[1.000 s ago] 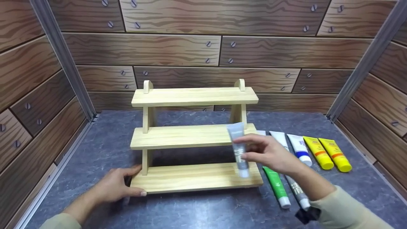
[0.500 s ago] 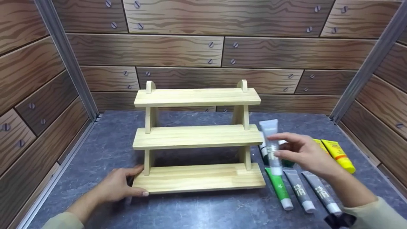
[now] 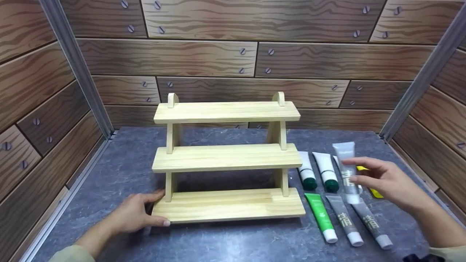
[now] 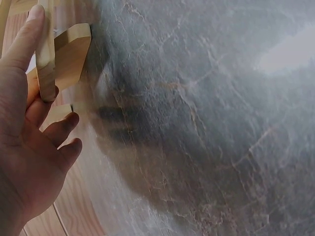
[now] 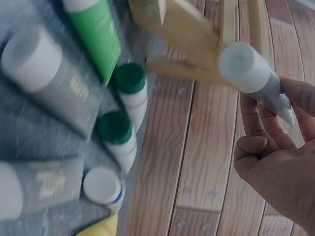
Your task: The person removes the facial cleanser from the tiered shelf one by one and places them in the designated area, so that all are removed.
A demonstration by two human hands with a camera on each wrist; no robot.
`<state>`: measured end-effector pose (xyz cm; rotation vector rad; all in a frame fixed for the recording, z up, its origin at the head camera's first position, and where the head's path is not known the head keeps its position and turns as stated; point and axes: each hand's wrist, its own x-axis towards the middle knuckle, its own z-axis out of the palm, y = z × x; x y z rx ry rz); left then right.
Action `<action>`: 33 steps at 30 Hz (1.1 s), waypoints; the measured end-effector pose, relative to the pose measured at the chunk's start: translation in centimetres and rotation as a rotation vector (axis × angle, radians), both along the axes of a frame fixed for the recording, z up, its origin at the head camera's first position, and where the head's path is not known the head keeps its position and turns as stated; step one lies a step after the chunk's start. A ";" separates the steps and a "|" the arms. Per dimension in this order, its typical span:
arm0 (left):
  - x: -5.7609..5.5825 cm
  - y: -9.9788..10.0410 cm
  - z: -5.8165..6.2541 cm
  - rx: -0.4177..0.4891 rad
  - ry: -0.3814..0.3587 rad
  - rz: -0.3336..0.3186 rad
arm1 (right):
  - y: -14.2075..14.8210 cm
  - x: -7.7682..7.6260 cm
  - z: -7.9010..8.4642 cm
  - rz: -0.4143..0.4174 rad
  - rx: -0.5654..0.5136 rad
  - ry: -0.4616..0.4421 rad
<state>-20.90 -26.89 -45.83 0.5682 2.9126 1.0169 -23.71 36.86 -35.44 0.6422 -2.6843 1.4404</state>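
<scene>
A three-tier wooden display stand (image 3: 225, 158) stands upright on the table. My left hand (image 3: 134, 213) grips the left end of its bottom shelf, thumb at the front edge; in the left wrist view, the board (image 4: 46, 73) sits between thumb and fingers. Right of the stand, my right hand (image 3: 391, 183) pinches a grey squeeze tube (image 3: 348, 178) with its white cap downward. Up close, the white cap (image 5: 241, 66) faces the right wrist camera. Below it lie a green tube (image 3: 320, 213) and two grey tubes (image 3: 344, 220), side by side.
Behind that row lie two white tubes with green caps (image 3: 326, 169). A white tube with a blue band (image 5: 106, 186) is beside them, and yellow tubes (image 3: 376, 193) are mostly hidden behind my right hand. Wood-patterned walls (image 3: 204, 58) enclose the table on three sides.
My right hand has carried the grey tube rightward, from in front of the stand to over the lying tubes. The left hand keeps its grip on the bottom shelf.
</scene>
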 end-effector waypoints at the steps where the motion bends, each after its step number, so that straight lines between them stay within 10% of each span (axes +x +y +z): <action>1: 0.0 0.0 0.0 0.002 0.002 -0.003 | 0.5 0.0 -0.1 -0.007 0.009 -0.002; 33: 0.1 0.0 0.1 0.009 -0.019 0.010 | 11.3 0.2 -5.8 -0.125 0.171 -0.216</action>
